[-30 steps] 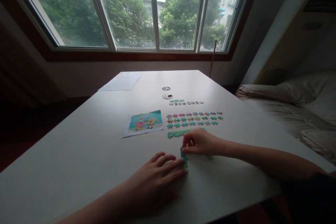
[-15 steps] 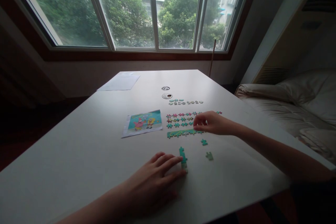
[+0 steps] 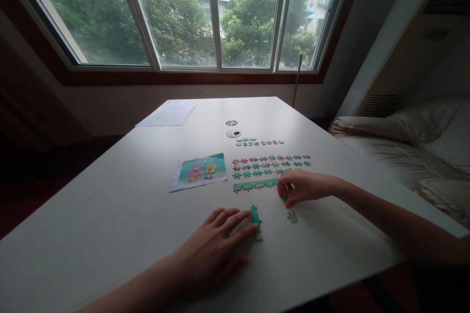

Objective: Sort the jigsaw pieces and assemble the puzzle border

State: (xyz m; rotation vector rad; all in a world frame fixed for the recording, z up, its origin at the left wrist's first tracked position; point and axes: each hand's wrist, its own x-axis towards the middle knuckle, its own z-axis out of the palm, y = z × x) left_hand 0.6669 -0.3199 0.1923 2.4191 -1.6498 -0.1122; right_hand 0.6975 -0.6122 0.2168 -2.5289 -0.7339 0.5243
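My left hand (image 3: pixel 215 244) lies flat on the white table (image 3: pixel 110 215), fingers stretched out, fingertips touching a short upright strip of joined teal puzzle pieces (image 3: pixel 255 218). My right hand (image 3: pixel 299 187) is curled in a pinch over a small teal puzzle piece (image 3: pixel 284 197) on the table, just right of a long joined green strip (image 3: pixel 256 185). Another loose green piece (image 3: pixel 292 216) lies below that hand. Rows of loose coloured pieces (image 3: pixel 270 165) lie beyond it.
A cartoon reference picture (image 3: pixel 200 170) lies left of the pieces. Farther back are a smaller row of pieces (image 3: pixel 259 142), two round discs (image 3: pixel 232 128) and a sheet of paper (image 3: pixel 166 114). A cushioned sofa (image 3: pixel 411 146) stands right of the table; windows behind.
My right hand left the short strip, reached out to the rows of loose pieces, then came back down onto a small teal piece. My left hand stayed on the short strip.
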